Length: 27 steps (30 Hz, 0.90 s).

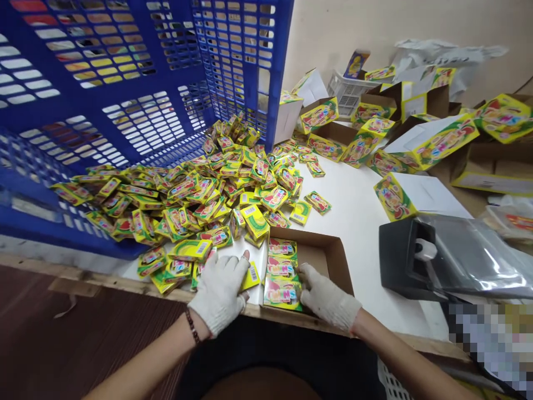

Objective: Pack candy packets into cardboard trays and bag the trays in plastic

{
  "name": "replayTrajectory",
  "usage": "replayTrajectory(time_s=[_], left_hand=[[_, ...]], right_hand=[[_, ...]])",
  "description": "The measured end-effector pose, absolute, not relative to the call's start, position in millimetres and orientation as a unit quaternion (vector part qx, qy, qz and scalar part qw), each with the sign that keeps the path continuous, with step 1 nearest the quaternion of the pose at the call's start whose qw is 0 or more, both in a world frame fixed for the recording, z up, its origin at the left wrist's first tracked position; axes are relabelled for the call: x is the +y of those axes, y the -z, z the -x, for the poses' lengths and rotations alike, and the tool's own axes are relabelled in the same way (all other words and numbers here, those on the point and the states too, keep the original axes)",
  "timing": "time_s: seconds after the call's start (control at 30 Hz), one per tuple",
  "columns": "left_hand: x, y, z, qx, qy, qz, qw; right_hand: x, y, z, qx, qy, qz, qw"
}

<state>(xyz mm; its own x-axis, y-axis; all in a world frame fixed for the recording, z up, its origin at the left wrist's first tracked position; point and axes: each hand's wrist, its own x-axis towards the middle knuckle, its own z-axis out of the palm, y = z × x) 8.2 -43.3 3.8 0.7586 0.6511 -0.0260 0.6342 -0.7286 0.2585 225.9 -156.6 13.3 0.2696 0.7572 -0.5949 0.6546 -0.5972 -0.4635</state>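
My left hand, in a white knit glove, reaches over loose small boxes at the table's front edge. Its thumb and forefinger are apart, with a small yellow box between and beside them. To the right stands an open brown carton. Three small fruit-print boxes lie in a column along its left side, lettering up. My right hand, gloved too, reaches into the carton. Its bent fingers are apart and touch the right edge of those boxes. Part of its palm side is hidden.
A big blue crate lies tipped at the left, a heap of small boxes spilling from it. Folded printed cartons crowd the back right. A black tape dispenser sits right of the carton, near a white basket farther back.
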Motion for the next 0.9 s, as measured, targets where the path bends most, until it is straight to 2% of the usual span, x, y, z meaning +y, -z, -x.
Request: replayTrajectory(time_s=[0.1, 0.13, 0.2, 0.27, 0.33, 0.4, 0.47, 0.53, 0.6, 0.7, 0.83, 0.9], left_hand=[[-34.0, -2.2, -0.5, 0.345, -0.005, -0.934, 0.090], [-31.5, -3.7, 2.0, 0.354, -0.033, -0.930, 0.099], [-28.3, -12.1, 5.7, 0.383, -0.125, -0.903, 0.151], [-29.0, -27.7, 4.8, 0.397, -0.204, -0.856, 0.261], [-34.7, -45.9, -2.7, 0.362, -0.208, -0.808, 0.415], [-41.9, -60.1, -14.9, 0.281, -0.159, -0.776, 0.542], [-43.7, -65.4, -26.6, 0.230, -0.147, -0.766, 0.582], [-33.7, -61.7, -33.5, 0.257, -0.201, -0.782, 0.531], [-10.7, -52.0, -35.8, 0.326, -0.258, -0.812, 0.410], [33.5, -33.9, -36.8, 0.403, -0.239, -0.851, 0.239], [66.7, -16.2, -38.7, 0.448, -0.118, -0.859, 0.216], [66.8, -12.8, -36.7, 0.452, -0.117, -0.855, 0.226]], right_hand=[[-153.8, -20.5, -225.8, -0.450, -0.403, 0.797, 0.014], [-152.7, -23.2, -226.2, -0.462, -0.380, 0.801, 0.023], [-149.7, -28.7, -227.1, -0.505, -0.310, 0.800, 0.095], [-145.6, -35.2, -226.2, -0.548, -0.242, 0.774, 0.206], [-140.9, -44.5, -223.0, -0.588, -0.202, 0.721, 0.304], [-137.0, -55.9, -220.6, -0.641, -0.184, 0.653, 0.360], [-134.9, -66.2, -223.2, -0.683, -0.177, 0.603, 0.373], [-134.6, -70.8, -232.6, -0.660, -0.191, 0.632, 0.358], [-134.6, -66.3, -246.3, -0.579, -0.211, 0.716, 0.328], [-131.6, -45.0, -261.2, -0.471, -0.245, 0.801, 0.276], [-120.8, -13.7, -252.3, -0.460, -0.282, 0.817, 0.203], [-116.2, -6.5, -242.0, -0.481, -0.281, 0.816, 0.153]])
